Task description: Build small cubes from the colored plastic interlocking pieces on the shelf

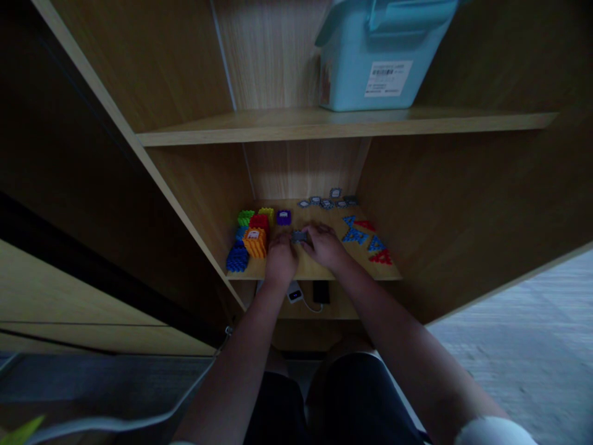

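Note:
Between my two hands is a small grey toothed-edge tile or short stack of tiles (299,236), just above or on the wooden shelf. My left hand (281,256) has its fingers bent at the left edge of the grey piece. From the other side, my right hand (325,246) pinches it with thumb and fingers. Left of my left hand stand an orange stack (256,243) of toothed tiles, a red stack (259,222) and a dark blue stack (238,257). A purple piece (283,217) lies just behind my left hand.
Several loose grey tiles (327,203) lie at the back. Blue triangles (355,236) and red triangles (382,257) spread at the right. Green (245,217) and yellow (267,213) stacks stand back left. A teal bin (375,62) sits above; a cabled black device (321,292) lies below.

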Action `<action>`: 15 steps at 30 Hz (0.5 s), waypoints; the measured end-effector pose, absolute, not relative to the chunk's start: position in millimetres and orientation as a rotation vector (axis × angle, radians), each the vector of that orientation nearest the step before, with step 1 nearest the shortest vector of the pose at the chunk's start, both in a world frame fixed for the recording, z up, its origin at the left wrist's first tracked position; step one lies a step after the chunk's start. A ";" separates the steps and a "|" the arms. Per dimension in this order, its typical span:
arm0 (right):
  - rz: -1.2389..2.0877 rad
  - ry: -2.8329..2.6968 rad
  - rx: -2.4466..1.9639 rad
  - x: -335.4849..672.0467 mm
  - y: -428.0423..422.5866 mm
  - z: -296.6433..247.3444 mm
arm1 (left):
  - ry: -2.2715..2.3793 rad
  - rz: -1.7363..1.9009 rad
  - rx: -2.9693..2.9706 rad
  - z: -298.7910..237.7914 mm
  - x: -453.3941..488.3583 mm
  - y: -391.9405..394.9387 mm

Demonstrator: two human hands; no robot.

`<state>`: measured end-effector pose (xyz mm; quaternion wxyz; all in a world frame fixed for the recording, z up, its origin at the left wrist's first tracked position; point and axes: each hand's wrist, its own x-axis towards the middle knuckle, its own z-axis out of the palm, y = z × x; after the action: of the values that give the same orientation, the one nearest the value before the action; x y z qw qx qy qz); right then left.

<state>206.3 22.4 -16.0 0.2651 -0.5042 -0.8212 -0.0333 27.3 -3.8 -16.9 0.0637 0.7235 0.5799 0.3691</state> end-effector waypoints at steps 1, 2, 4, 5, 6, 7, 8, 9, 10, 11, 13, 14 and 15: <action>-0.088 -2.219 -1.363 206.1 22.5 -15.9 | 1.745 1.120 2.193 -17.1 27.1 -3.6; -0.087 -2.219 -1.365 205.9 22.7 -15.9 | 1.741 1.125 2.198 -17.4 27.0 -3.5; -0.087 -2.226 -1.361 205.7 23.3 -16.0 | 1.739 1.133 2.205 -17.9 27.0 -3.4; -0.089 -2.227 -1.357 205.7 23.6 -16.1 | 1.742 1.133 2.206 -18.3 27.0 -3.4; -0.092 -2.227 -1.351 205.8 23.7 -16.0 | 1.745 1.132 2.207 -18.7 27.0 -3.4; -0.094 -2.227 -1.345 205.8 23.7 -16.0 | 1.746 1.130 2.207 -19.3 26.9 -3.2; -0.093 -2.226 -1.341 205.9 23.7 -15.9 | 1.746 1.129 2.207 -19.9 26.9 -3.1; -0.093 -2.225 -1.340 205.9 23.6 -15.9 | 1.746 1.128 2.207 -20.4 26.8 -2.9; -0.093 -2.224 -1.342 205.9 23.5 -15.9 | 1.747 1.130 2.206 -20.9 26.7 -2.7; -0.094 -2.225 -1.343 205.9 23.4 -16.1 | 1.746 1.133 2.207 -21.2 26.5 -2.5; -0.100 -2.225 -1.346 205.7 23.5 -16.6 | 1.743 1.141 2.211 -21.0 26.4 -2.6; -0.104 -2.226 -1.344 205.6 23.6 -16.9 | 1.738 1.142 2.212 -20.7 26.3 -2.8; -0.108 -2.226 -1.343 205.5 23.6 -17.0 | 1.735 1.141 2.210 -20.2 26.4 -3.1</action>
<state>205.5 23.6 -17.0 0.2666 -0.4974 -0.8246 -0.0400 26.4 -3.1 -20.2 0.0545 0.7277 0.5713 0.3756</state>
